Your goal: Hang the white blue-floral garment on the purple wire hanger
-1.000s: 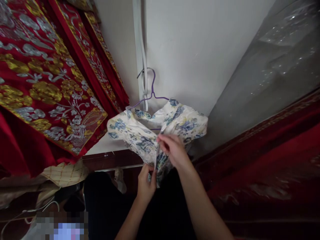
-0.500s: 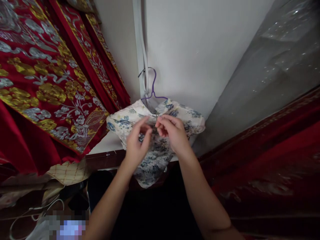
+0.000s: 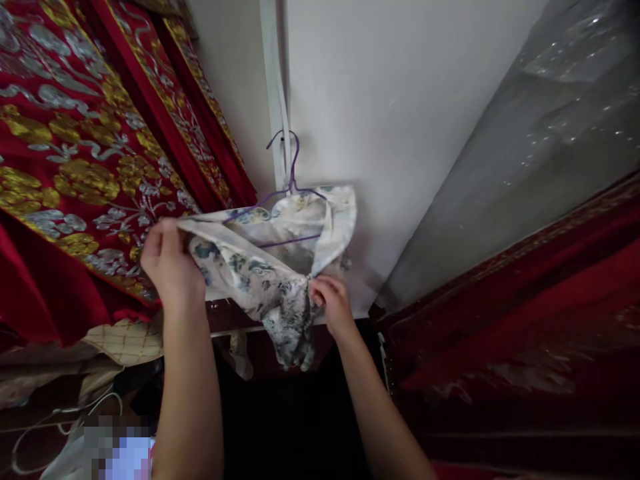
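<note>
A white blouse (image 3: 253, 273) with blue-grey flowers hangs on a purple hanger (image 3: 296, 160), its neckline pulled wide so the hanger's lower bar shows inside. My left hand (image 3: 173, 260) pinches the garment's edge at the far left and stretches it sideways, beside the red cloth. Lower down, at the front of the neckline, my right hand (image 3: 331, 300) has its fingers closed on the fabric. The blouse's bottom part hangs bunched below. Which part of the garment the left fingers hold is partly hidden by the hand.
A white strap (image 3: 283, 80) runs down the pale wall (image 3: 380, 100) to the hanger's hook. Red cloth (image 3: 90, 167) with gold and silver embroidery hangs at the left. Plastic-like sheeting (image 3: 540, 147) covers the right side above more red fabric. A white cable (image 3: 117, 400) lies low at the left.
My left hand has moved far left, drawing the blouse's edge with it and opening the neckline. My right hand has dropped a little. Blouse and hanger have shifted and turned.
</note>
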Tool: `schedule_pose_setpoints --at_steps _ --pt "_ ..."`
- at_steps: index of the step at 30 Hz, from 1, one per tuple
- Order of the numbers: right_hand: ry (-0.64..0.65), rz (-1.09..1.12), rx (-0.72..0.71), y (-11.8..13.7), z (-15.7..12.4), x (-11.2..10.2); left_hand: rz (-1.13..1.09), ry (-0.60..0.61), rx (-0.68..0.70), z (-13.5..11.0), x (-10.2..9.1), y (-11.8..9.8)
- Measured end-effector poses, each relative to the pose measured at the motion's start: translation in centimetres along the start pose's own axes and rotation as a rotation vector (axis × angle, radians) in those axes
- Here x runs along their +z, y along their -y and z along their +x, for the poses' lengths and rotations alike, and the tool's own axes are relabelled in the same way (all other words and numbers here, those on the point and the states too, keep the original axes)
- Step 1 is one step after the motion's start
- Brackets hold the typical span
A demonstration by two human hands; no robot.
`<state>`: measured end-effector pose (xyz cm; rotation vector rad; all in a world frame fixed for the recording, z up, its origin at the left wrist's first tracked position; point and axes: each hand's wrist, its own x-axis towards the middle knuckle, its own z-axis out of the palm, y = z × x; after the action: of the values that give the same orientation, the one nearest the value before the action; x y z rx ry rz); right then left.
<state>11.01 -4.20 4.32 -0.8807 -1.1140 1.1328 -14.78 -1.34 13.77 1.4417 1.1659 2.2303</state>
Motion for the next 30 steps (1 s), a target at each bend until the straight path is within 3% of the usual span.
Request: schedule_pose_setpoints --at_steps 1,4,7,9,14,16,17,19,21,23,25,28,30 --pt "0.012 0.042 0.021 -0.5 -1.1 0.1 -0.124 -0.051 -0.164 -0.8 -1.4 1.8" --pt "0.049 0.096 0.063 -1.2 -3.8 0.4 -0.137 -0.017 -0.34 -5.7 -3.7 6.0" --pt "0.083 0.09 0.116 -0.9 -5.2 0.1 -0.098 0.044 -0.405 -11.6 -3.1 7.8" --pt "0.147 0.026 0.161 -0.3 -5.4 -0.7 -0.06 0.093 -0.437 -14.2 -2.0 7.9" --pt "0.448 -0.236 0.37 1.2 -5.6 -3.3 0.011 0.247 -0.504 -15.0 -0.1 5.8" --pt "0.543 -0.315 0.443 0.9 -5.5 -3.9 -0.109 0.239 -0.51 -14.8 0.5 4.0" --pt "0.53 -0.344 0.444 0.5 -5.4 -4.1 -0.219 0.222 -0.51 -14.8 1.0 3.0" --pt "0.343 -0.353 0.358 -0.4 -4.9 -4.2 -0.432 0.245 -0.496 -15.2 1.9 0.9" --pt "0.048 -0.304 0.213 -1.3 -4.1 -4.0 -0.481 0.399 -0.465 -15.8 2.9 -1.2" --pt "-0.103 -0.232 0.174 -1.6 -3.4 -3.6 -0.412 0.572 -0.433 -16.5 3.8 -2.8" --pt "0.005 -0.134 0.288 -1.2 -2.8 -3.1 -0.351 0.651 -0.392 -17.0 4.4 -3.9" --pt "0.332 0.062 0.484 0.4 -2.2 -2.2 -0.272 0.659 -0.286 -17.0 4.8 -4.7" --pt "0.432 0.183 0.589 1.5 -1.5 -1.3 -0.189 0.718 -0.212 -16.6 4.7 -5.1"
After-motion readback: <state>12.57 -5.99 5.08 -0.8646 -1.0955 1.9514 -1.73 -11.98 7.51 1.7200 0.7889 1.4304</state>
